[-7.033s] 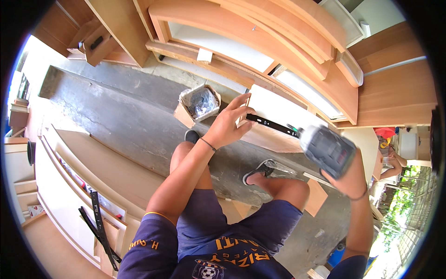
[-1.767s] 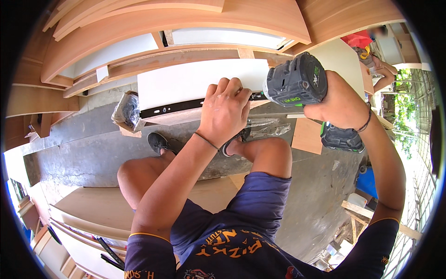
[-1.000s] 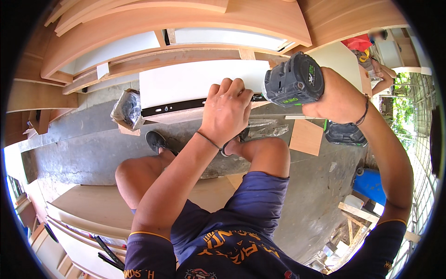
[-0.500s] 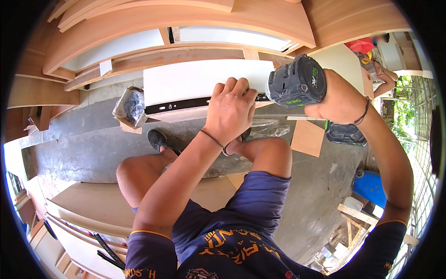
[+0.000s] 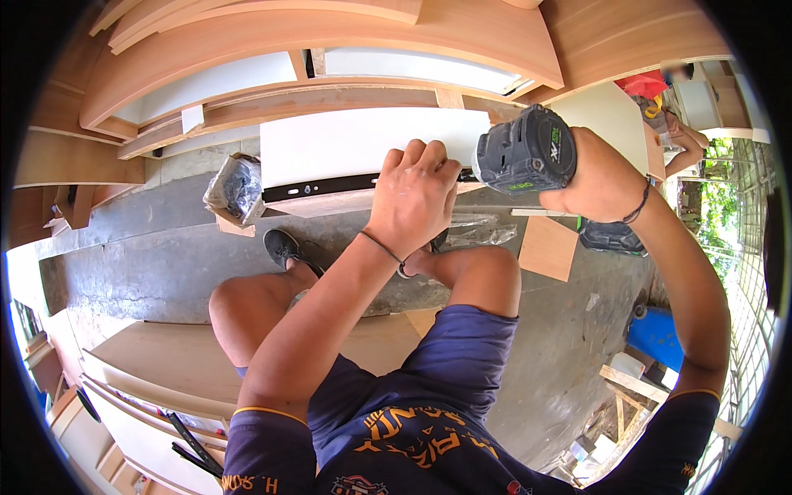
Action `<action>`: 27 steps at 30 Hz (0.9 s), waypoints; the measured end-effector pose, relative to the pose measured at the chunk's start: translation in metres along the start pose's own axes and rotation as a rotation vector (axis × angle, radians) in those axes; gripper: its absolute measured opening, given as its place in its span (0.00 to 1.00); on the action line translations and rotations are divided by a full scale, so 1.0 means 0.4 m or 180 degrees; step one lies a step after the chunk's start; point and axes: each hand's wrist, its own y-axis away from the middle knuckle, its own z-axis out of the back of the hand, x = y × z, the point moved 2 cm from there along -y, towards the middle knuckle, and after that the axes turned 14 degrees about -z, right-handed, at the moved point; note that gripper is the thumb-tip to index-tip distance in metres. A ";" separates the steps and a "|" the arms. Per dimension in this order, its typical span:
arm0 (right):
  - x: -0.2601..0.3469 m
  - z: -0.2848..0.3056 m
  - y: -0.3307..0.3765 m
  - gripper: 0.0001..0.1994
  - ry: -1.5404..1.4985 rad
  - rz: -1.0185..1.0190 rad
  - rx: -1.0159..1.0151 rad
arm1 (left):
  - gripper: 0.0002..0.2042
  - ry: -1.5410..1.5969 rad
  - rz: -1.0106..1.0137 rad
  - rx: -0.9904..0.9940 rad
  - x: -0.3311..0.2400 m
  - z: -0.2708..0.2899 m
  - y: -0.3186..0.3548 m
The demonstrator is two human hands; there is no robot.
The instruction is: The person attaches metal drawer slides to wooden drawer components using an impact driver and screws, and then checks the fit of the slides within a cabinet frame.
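A black metal drawer slide [image 5: 326, 186] runs along the near edge of a white panel [image 5: 346, 140]. My left hand [image 5: 412, 194] is closed over the middle of that slide, knuckles up, its fingertips hidden behind the hand. To its right, my right hand [image 5: 606, 175] grips a dark cordless drill [image 5: 526, 153] held level. The drill's front end points left at the slide's right end, close to my left fingers. Its tip, and any screw there, are too hidden to make out. The drill's battery base [image 5: 610, 237] shows below my right wrist.
Left of the panel stands an open box [image 5: 233, 191] with clear plastic bags. A square wood piece [image 5: 548, 247] lies on the concrete floor [image 5: 561, 330]. Wooden furniture parts [image 5: 330, 41] rise beyond the panel. A blue drum [image 5: 656, 334] is at right; another person [image 5: 683, 136] sits far right.
The view has shifted very slightly. The drill sits a touch lower and nearer my left hand; both hands keep their hold.
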 end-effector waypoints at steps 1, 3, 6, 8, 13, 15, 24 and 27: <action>0.001 0.000 0.000 0.17 0.0013 -0.0032 0.0017 | 0.08 -0.0002 0.0001 0.0009 0.000 0.001 0.000; 0.004 -0.001 0.000 0.17 0.0010 -0.0055 0.0037 | 0.08 -0.0002 0.0000 0.0017 0.001 0.001 0.000; 0.008 -0.002 -0.002 0.17 -0.0017 -0.0033 0.0042 | 0.08 -0.0008 0.0006 0.0029 0.001 0.000 0.001; 0.010 -0.002 -0.001 0.17 -0.0019 -0.0046 0.0044 | 0.08 -0.0006 0.0021 0.0070 -0.002 -0.001 0.001; -0.009 -0.003 -0.002 0.17 0.0212 -0.0039 0.0103 | 0.09 0.0016 0.0017 0.0050 -0.002 -0.008 0.000; -0.010 0.000 -0.001 0.17 0.0209 0.0032 0.0076 | 0.09 0.0024 0.0000 0.0015 -0.003 -0.007 -0.001; -0.040 -0.046 0.071 0.24 -0.0259 -0.0501 -0.0029 | 0.07 -0.0150 -0.0092 0.0137 -0.008 -0.011 0.008; -0.031 -0.091 0.143 0.18 -0.0547 -0.0346 -0.0464 | 0.08 -0.0165 -0.0144 0.0072 -0.005 -0.021 0.000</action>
